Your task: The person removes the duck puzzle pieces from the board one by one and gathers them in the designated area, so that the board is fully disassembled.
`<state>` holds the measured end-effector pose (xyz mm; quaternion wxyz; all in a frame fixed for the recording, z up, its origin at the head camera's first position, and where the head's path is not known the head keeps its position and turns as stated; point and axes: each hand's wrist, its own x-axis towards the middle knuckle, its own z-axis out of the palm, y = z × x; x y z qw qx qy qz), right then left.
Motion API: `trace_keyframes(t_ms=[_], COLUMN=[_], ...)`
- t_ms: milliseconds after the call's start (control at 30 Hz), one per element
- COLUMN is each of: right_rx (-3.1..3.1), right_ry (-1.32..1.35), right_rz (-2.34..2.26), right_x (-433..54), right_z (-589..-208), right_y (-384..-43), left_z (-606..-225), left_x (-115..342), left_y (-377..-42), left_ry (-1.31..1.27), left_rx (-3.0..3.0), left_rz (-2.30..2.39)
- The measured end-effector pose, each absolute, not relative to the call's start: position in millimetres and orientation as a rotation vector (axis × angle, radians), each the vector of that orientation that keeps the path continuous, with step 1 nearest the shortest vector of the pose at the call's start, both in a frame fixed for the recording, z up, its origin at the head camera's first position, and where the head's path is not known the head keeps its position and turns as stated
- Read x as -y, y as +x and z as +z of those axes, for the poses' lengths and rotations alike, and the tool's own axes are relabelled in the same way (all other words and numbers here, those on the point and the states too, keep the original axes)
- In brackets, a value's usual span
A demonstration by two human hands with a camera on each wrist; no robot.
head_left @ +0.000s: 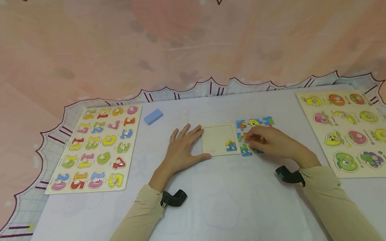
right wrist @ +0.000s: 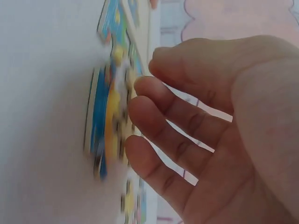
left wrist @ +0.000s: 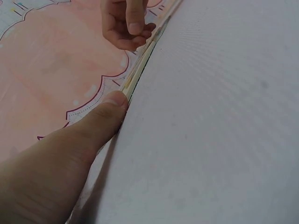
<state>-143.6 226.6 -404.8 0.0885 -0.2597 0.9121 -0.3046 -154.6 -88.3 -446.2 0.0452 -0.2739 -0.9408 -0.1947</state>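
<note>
A small wooden puzzle board [head_left: 214, 138] lies flat on the table, with one jigsaw piece [head_left: 230, 145] in its lower right corner. My left hand [head_left: 180, 150] is spread at the board's left edge; its thumb [left wrist: 110, 109] touches the near corner. Right of the board lie several colourful jigsaw pieces [head_left: 246, 150], some hidden under my right hand [head_left: 275, 142]. In the right wrist view, that hand's loosely bent fingers [right wrist: 147, 114] hover just beside the pieces [right wrist: 99, 109]; nothing shows between thumb and fingers.
A number puzzle board [head_left: 94, 159] lies at the left and a fruit puzzle board [head_left: 345, 122] at the right. Behind my left hand is a blue block [head_left: 153, 116]. A patterned cloth [head_left: 175, 44] hangs behind the white tabletop [head_left: 205, 215].
</note>
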Motion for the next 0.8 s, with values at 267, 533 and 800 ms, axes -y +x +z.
trace_keyframes(t_ms=[267,533,800], right_rx=[-2.783,-2.829,-2.814], right_ry=[-0.820,-0.799,-0.778], right_rz=[-0.797,-0.710,-0.738], right_x=[-193,-176,-174], right_z=[-407,-413,-415], right_y=[-140,-135,-136], left_z=[-445,-446,-446], left_x=[87,87,88], left_y=[-154,-154,-154], left_ry=[-0.832,-0.835,-0.829], left_rx=[2.887,2.868,2.878], left_rz=[-0.587,-0.584,-0.576])
